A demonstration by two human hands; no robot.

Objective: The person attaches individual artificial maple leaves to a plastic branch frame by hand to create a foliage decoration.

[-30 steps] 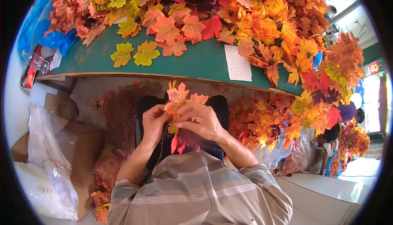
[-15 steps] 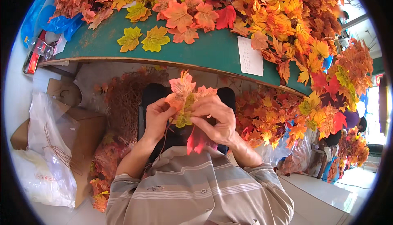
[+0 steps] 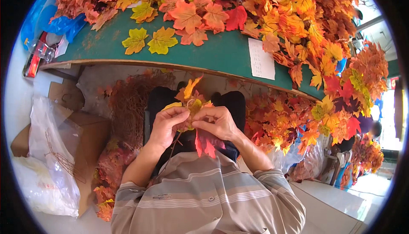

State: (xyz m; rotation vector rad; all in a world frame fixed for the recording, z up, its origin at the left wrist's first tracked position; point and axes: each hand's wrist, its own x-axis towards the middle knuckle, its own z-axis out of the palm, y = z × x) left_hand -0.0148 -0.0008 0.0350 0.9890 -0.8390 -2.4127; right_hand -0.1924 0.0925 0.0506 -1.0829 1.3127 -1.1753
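The leaf sprig (image 3: 194,106) sits between the two bare hands, above the person's lap and short of the table's front edge. The left hand (image 3: 167,127) has its thumb and fingers pinched together on the sprig's left side, around the middle of the bunch. The right hand (image 3: 218,123) faces it from the other side, thumb and fingers clamped on the same sprig, its fingertips just beside those of the left.

Parts of the sprig show all around the hands: an orange-yellow leaf (image 3: 189,90) stands up above the fingertips, a yellow leaf (image 3: 172,106) lies just above the left fingers, and a red leaf (image 3: 205,143) hangs below the right hand — its lower tips near the shirt (image 3: 187,187). A thin brown stem (image 3: 172,148) slants down from beneath the left hand toward the lap. What exactly the fingertips press on is hidden.

Beyond the hands is the green table (image 3: 102,46), with two yellow-green leaves (image 3: 162,40) lying side by side near its edge and a sheet of paper (image 3: 261,59) farther right. A large heap of orange leaves (image 3: 298,8) covers the far side. On the floor at left — well apart from the hands — stand a cardboard box (image 3: 97,138) and a white plastic bag (image 3: 47,185).
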